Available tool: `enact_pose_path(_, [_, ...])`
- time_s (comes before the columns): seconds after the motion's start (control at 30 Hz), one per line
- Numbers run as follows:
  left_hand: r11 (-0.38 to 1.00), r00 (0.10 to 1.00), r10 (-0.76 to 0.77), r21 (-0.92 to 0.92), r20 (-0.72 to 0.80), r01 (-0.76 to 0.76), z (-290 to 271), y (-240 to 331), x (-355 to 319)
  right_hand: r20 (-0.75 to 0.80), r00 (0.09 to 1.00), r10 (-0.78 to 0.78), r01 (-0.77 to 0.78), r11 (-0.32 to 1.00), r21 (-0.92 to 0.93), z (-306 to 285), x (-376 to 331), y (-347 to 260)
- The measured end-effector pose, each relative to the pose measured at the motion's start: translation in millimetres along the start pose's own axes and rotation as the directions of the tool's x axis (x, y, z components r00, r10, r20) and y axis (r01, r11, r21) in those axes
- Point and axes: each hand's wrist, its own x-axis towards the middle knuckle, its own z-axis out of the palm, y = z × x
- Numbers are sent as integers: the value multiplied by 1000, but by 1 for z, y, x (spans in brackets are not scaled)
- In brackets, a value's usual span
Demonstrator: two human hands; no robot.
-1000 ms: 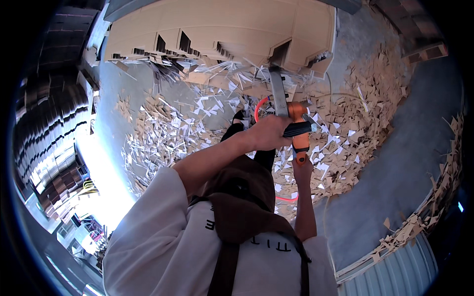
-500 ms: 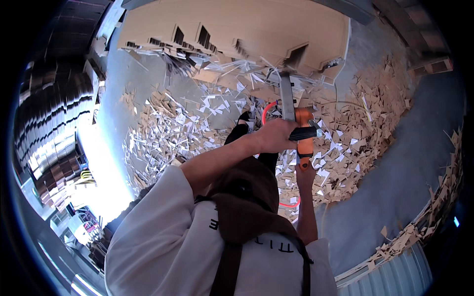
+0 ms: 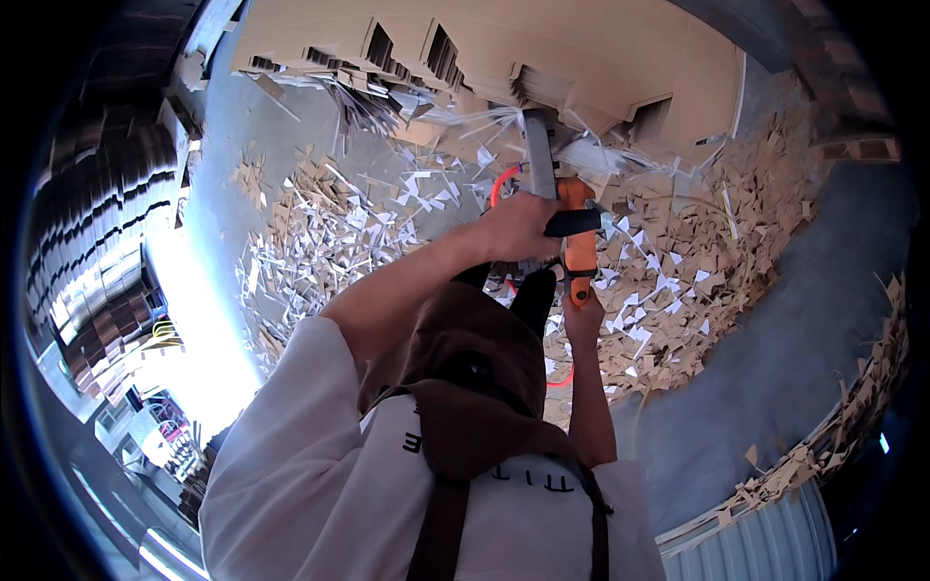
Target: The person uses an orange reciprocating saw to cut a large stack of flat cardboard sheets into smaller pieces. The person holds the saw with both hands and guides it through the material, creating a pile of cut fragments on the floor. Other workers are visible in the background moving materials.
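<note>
With both hands I hold an orange hand-held power tool (image 3: 579, 254) that has a long grey metal bar and a red hose. My left hand (image 3: 521, 228) is closed around the black side handle at its middle. Lower down, my right hand (image 3: 583, 318) wraps the rear end of the orange body. The bar's far end reaches the near edge of a thick stack of brown cardboard sheets (image 3: 581, 48), beside one of several notches cut in it. Exactly how the tip meets the sheets is hard to make out. Loose pale strips hang below that edge.
Cardboard and white paper scraps (image 3: 329, 232) cover the floor around my feet. Tall cardboard stacks (image 3: 97, 208) stand at the left beside a bright glare. At lower right, a grey ribbed surface (image 3: 760, 537) is bordered by more scraps.
Both hands have carried the tool left along the stack's edge, from one notch to another. Pale strips now hang below the notch it left. The view has shifted slightly.
</note>
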Motion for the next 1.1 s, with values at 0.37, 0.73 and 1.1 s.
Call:
enact_pose_path(0.37, [999, 997, 25, -26, 75, -23, -6, -7, 6, -6, 999, 54, -54, 998, -17, 10, -8, -7])
enact_pose_path(0.73, [999, 995, -33, -37, 99, 37, 4, -35, 24, 35, 994, 102, -101, 994, -37, 16, 0, 6])
enact_pose_path(1.1, [999, 989, -44, -25, 144, 48, 10, -35, 46, 35, 997, 66, -61, 988, -139, 19, -4, 32])
